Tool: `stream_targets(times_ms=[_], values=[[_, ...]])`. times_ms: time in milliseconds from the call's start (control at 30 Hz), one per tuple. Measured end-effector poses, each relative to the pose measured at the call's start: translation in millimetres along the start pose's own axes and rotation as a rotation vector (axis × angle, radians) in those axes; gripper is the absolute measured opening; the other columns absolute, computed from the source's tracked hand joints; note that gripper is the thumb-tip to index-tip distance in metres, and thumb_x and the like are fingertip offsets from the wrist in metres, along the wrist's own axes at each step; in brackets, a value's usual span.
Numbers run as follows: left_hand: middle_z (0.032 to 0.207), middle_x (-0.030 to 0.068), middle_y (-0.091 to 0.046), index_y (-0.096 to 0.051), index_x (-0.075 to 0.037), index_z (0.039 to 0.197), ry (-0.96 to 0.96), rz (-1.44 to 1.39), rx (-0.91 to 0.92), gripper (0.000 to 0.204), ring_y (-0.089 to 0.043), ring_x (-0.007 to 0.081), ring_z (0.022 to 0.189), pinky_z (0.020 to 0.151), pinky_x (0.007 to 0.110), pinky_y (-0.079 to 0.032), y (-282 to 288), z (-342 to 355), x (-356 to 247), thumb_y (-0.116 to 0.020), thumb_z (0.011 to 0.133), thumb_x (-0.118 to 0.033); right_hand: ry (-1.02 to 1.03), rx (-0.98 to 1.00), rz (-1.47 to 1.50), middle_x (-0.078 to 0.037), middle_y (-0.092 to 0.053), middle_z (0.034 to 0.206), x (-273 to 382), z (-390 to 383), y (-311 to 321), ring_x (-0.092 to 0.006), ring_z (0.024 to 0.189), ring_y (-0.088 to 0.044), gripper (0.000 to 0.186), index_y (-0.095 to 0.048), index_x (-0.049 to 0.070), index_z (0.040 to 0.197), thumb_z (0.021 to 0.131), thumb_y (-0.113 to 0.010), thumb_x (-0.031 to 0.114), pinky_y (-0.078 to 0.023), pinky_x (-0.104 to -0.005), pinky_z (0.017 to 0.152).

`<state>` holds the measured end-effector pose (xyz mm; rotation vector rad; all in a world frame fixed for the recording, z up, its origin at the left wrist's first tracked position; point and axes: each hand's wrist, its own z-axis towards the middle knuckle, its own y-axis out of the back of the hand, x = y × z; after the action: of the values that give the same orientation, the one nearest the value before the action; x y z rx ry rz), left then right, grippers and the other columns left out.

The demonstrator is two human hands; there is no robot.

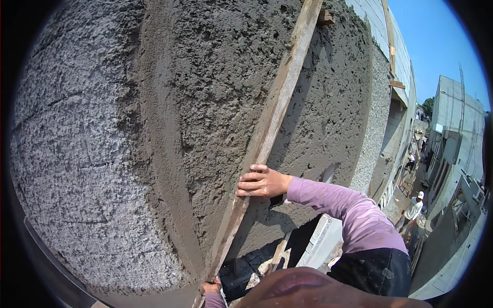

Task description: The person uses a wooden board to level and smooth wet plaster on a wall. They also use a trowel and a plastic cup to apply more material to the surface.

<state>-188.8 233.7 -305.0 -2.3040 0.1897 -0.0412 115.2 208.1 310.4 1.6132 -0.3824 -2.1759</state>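
A long wooden board (280,102) slants across the view, from the top right of the wall down to the lower middle. My right hand (263,182) is wrapped round its edge at mid-length, fingers over the near face. Lower down, near the bottom edge, my left hand (210,287) grips the same board and is only partly visible. The board lies along a wall of rough, wet grey mortar (221,77). A smoother vertical mortar band (164,128) runs to its left. Right of the board the mortar (328,102) looks flatter, with pits and a shadow.
Paler, rough-coated wall (77,154) fills the left side. A small wood block (325,17) juts out behind the board's upper part. Far below at right, a person in a white cap (412,207) stands in a passage beside grey walls (447,113). Timber pieces lie beneath me.
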Motion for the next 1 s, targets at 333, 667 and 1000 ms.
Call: stream_targets(times_ms=[333,667,1000], values=[[0.103,0.0109,-0.072,-0.068,-0.008,0.113,-0.008,-0.171,0.188,0.049,-0.069,0.0311,0.084,0.068,0.042,-0.06,-143.5,-98.5,-39.6,-0.043,0.097,-0.047,0.073,-0.063,-0.12,0.006,-0.061,0.122,-176.9,78.5,85.4,-0.0183,0.123,-0.051,0.049,-0.064,0.029,0.124,0.077,-0.072,0.018,-0.026,-0.0505,0.113],[0.104,0.0136,-0.072,-0.067,-0.002,0.117,-0.044,-0.18,0.15,0.042,-0.072,0.0319,0.087,0.073,0.044,-0.063,-251.2,-256.3,-48.6,-0.049,0.096,-0.034,-0.03,-0.07,-0.271,0.009,-0.057,0.138,-258.1,133.5,128.3,-0.0163,0.136,-0.045,0.062,-0.056,0.041,0.136,0.079,-0.075,0.026,-0.018,-0.0554,0.117],[0.045,0.0179,-0.053,-0.055,-0.008,0.039,2.56,-1.845,0.036,0.057,-0.054,0.0369,0.038,0.043,0.051,-0.045,-109.0,-140.0,-38.9,-0.075,0.081,-0.041,-0.211,-0.052,-0.065,0.009,-0.06,0.122,-120.5,9.2,69.8,-0.0156,0.128,-0.049,0.051,-0.064,0.035,0.12,0.074,-0.074,0.015,-0.019,-0.0542,0.113]])
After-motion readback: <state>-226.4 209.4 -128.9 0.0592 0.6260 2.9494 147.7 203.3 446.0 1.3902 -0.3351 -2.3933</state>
